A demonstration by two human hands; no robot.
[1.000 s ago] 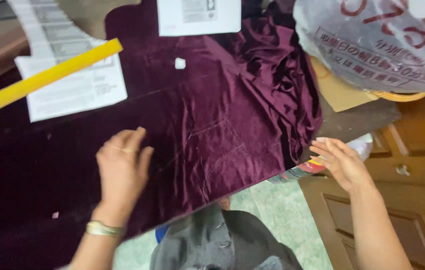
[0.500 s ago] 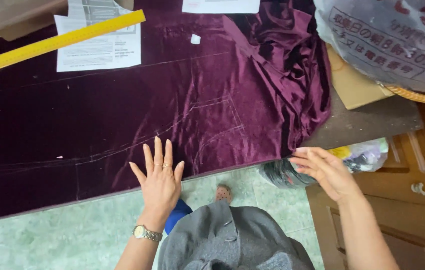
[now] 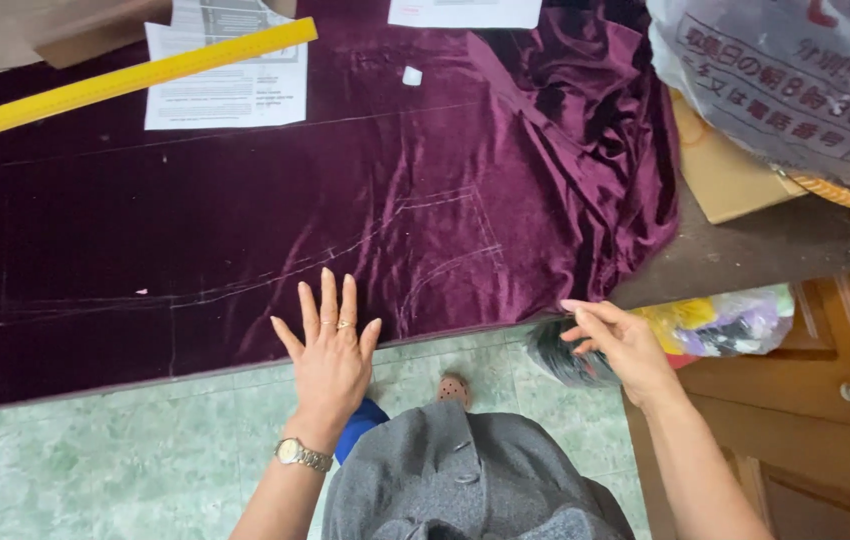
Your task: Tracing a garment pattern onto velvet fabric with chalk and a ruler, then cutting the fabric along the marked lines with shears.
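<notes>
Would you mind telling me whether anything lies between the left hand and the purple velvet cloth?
Nothing visible does: the left hand is spread flat at the near edge of the purple velvet cloth, fingertips already over it.

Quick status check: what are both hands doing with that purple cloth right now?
Left hand open, fingers spread flat on dark purple velvet cloth edge. Right hand open beside its near corner, holding nothing. Long yellow ruler lies clear, far side.

The left hand (image 3: 330,350) slides off the purple velvet cloth (image 3: 275,200) to the cloth's near edge, fingers spread flat. The right hand (image 3: 620,340) drifts nearer the cloth's corner. The cloth itself now lies smoother.
</notes>
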